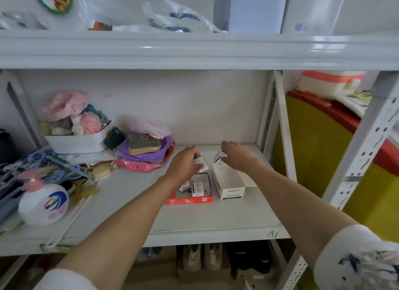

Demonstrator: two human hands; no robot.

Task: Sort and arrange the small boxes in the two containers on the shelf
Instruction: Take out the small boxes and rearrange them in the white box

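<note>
Two open containers stand side by side on the white shelf: a red-edged tray [190, 200] on the left and a white carton [232, 191] on the right. Small white boxes [197, 188] lie in the red tray. My left hand [183, 163] hovers over the back of the red tray and grips a small white box [201, 161]. Above the rear of the white carton, my right hand [236, 157] holds another small white box [219, 157] with dark print. What lies inside the white carton is hidden from this angle.
A purple dish stack [146, 153] with a tan pouch sits left of the tray. Further left stand a white basket [77, 142] of soft items, blue hangers [43, 166] and a soap pump bottle [43, 203]. A shelf upright [285, 128] bounds the right side.
</note>
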